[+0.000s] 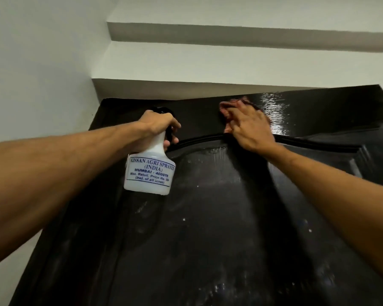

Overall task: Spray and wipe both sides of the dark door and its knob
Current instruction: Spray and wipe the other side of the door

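White wall (38,74) at L; upper beam (252,36) and lower beam (186,87), both white, stepped overhead.

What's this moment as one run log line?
step: wiping top of dark door | left hand: holds spray bottle | right hand: presses cloth on door | surface: wet streaks | knob: not in view

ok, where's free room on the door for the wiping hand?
Free: door panel below the arched moulding, right of the spray bottle; top rail right of the right hand. Crowded: upper left, where the left hand grips that bottle.
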`<state>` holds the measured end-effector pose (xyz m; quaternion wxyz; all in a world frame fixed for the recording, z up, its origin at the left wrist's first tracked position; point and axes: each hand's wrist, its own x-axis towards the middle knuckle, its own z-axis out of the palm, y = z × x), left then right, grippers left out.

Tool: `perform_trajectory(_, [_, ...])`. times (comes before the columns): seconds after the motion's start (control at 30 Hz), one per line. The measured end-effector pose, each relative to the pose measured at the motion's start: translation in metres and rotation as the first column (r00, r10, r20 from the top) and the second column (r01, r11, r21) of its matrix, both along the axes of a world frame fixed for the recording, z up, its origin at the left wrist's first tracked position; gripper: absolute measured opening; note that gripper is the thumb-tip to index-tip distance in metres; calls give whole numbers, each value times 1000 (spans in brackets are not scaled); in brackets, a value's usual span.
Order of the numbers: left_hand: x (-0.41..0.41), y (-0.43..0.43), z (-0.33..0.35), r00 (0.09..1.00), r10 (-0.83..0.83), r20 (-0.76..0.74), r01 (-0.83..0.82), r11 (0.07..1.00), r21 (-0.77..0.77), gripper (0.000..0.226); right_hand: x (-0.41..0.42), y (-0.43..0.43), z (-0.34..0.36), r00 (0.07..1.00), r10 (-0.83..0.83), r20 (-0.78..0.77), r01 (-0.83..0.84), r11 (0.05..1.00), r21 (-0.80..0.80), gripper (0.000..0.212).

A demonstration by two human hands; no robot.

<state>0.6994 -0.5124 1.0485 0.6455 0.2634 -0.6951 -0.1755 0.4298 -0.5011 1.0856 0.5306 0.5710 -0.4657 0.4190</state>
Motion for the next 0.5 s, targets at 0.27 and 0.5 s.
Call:
perform_trajectory(0.27, [-93, 37, 6, 997, -81, 16, 81, 996, -28, 17, -66, 30, -6, 980, -25, -199, 39, 997, 67, 52])
perform_trajectory(0.5, [-183, 71, 9, 990, -135, 48, 136, 990, -30, 25, -162, 80, 0, 998, -23, 55, 28, 996, -89, 49])
